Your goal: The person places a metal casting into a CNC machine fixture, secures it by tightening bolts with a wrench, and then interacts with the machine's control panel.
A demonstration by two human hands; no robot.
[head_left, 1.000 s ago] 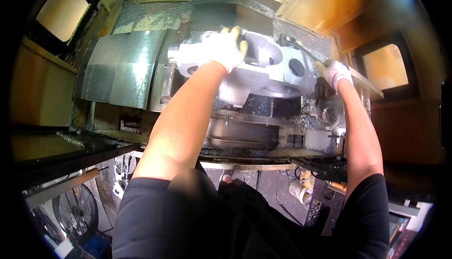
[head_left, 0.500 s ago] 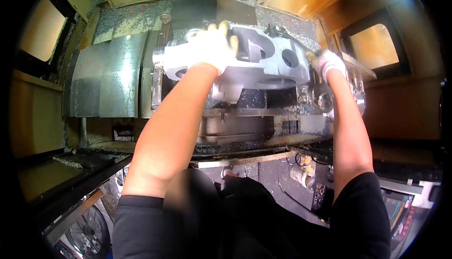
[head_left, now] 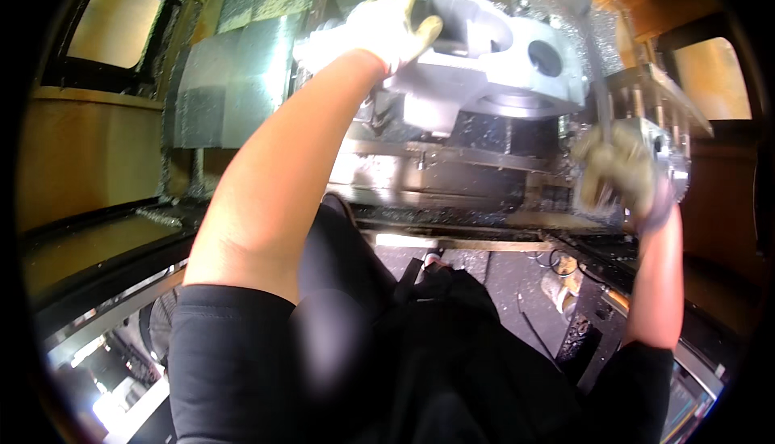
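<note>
A large grey metal casting (head_left: 517, 69) with round openings rests on the machine bed. My left hand (head_left: 387, 31), in a pale work glove, lies over its left part with fingers and thumb spread. Glare whitens that glove and the metal beside it. To the right of the casting, my gloved right hand (head_left: 620, 168) is closed round the lower end of a long wrench (head_left: 600, 81). The wrench points up and away, its head apart from the casting. Motion smears both the tool and the right hand.
Sloping metal covers (head_left: 234, 81) lie left of the casting. At the right stands a metal fixture block (head_left: 666, 149) with posts, close to my right hand. Metal chips are scattered over the bed. A ledge (head_left: 468, 242) runs along the machine's near side.
The wrench has come off the casting and swung up to the right, as my right hand moved nearer to me. My left hand stays on the casting. The whole view has shifted.
</note>
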